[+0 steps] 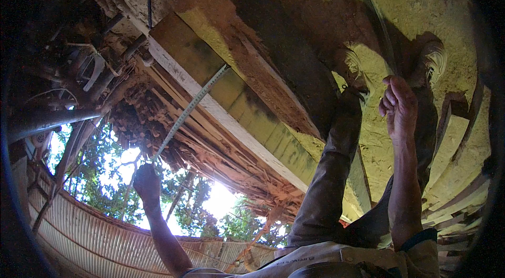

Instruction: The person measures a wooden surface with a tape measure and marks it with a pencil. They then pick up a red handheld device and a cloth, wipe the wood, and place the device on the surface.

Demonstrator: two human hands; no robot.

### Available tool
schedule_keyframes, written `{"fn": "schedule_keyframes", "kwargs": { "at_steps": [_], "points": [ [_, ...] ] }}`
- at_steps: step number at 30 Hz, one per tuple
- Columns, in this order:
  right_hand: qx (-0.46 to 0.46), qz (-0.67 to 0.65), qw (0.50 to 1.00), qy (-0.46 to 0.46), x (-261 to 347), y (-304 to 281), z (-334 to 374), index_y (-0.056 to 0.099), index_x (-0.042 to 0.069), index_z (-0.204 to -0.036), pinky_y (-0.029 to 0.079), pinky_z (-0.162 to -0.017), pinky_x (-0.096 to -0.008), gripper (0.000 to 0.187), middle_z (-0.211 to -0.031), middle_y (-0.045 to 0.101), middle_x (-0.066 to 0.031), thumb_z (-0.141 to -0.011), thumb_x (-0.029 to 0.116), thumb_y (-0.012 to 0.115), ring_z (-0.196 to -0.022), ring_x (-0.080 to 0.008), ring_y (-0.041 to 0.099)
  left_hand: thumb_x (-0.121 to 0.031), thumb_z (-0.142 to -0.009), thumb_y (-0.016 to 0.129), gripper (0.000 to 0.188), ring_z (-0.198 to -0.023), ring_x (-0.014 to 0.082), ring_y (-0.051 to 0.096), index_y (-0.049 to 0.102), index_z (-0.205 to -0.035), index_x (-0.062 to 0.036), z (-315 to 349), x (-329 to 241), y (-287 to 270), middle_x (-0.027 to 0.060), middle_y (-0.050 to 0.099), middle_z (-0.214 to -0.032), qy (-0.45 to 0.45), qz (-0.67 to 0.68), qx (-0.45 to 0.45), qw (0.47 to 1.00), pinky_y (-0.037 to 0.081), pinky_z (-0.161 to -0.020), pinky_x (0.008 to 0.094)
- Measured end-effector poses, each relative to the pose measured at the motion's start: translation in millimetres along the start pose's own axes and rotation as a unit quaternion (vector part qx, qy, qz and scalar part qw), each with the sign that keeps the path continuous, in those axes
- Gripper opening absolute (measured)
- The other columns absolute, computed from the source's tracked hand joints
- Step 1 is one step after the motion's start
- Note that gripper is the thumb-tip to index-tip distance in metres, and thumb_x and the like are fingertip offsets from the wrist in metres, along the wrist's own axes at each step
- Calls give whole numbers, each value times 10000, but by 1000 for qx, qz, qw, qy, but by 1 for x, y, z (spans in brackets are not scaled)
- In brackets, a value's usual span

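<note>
My left hand (147,180) is closed at the lower left, around the near end of a tape measure (190,108). Its pale blade runs out straight and slants across a thick squared timber beam (231,102). The blade's far tip lies at the beam's far edge. Whether the case is inside my fist cannot be made out. On the right, my right hand (398,103) is raised in front of my leg with its fingers curled in. Anything inside those fingers is hidden.
Long thin boards and offcuts (210,144) are stacked beside the beam. Cut planks (447,141) lie at the far right. My shoes (434,59) stand on sawdust-covered ground. A round pole (52,122) and tangled branches are at the left, above a corrugated sheet (105,230).
</note>
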State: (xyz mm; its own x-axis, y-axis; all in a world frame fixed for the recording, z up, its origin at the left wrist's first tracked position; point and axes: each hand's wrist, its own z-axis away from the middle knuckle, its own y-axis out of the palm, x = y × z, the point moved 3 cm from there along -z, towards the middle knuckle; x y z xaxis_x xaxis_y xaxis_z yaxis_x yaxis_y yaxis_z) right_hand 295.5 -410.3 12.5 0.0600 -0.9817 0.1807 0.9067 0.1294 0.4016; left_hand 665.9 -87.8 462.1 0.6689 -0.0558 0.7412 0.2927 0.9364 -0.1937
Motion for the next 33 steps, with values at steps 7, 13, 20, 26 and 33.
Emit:
{"fn": "schedule_keyframes", "kwargs": {
  "at_steps": [7,13,20,26,33],
  "points": [
    [-23,7,1000,6,4,3,0,609,62,-1006,338,-435,-223,246,-595,322,89,-938,297,584,-490,-35,309,-114,-855,564,32,-766,233,603,592,-870,-110,15,-4,14,54,600,-845,17,38,94,995,509,-644,363],
    [-36,24,999,4,5,-1,-4,608,52,-989,331,-440,-244,245,-584,318,85,-938,289,576,-485,-45,309,-172,-804,580,148,-761,275,603,605,-918,-81,65,-14,61,115,577,-774,-226,466,229,824,475,-638,405],
    [-43,142,988,46,-40,-56,-22,600,93,-1054,346,-440,-251,259,-604,366,86,-914,311,605,-485,-53,360,-166,-896,535,166,-768,207,636,646,-927,-47,176,-143,101,118,625,-883,-114,643,276,705,511,-661,315],
    [-160,409,895,-81,-19,-129,10,568,68,-1159,394,-539,-284,360,-771,495,5,-922,338,593,-614,-98,444,-235,-950,506,246,-735,121,611,644,-968,-32,285,-264,99,49,627,-768,-60,736,312,597,484,-651,286],
    [-199,583,788,-16,160,-218,119,579,112,-815,412,-537,-276,312,-643,493,-18,-964,376,507,-596,-91,497,-248,-945,503,259,-717,175,621,648,-877,-45,367,-370,53,85,641,-781,-49,833,285,471,487,-662,331]
  ]
}}
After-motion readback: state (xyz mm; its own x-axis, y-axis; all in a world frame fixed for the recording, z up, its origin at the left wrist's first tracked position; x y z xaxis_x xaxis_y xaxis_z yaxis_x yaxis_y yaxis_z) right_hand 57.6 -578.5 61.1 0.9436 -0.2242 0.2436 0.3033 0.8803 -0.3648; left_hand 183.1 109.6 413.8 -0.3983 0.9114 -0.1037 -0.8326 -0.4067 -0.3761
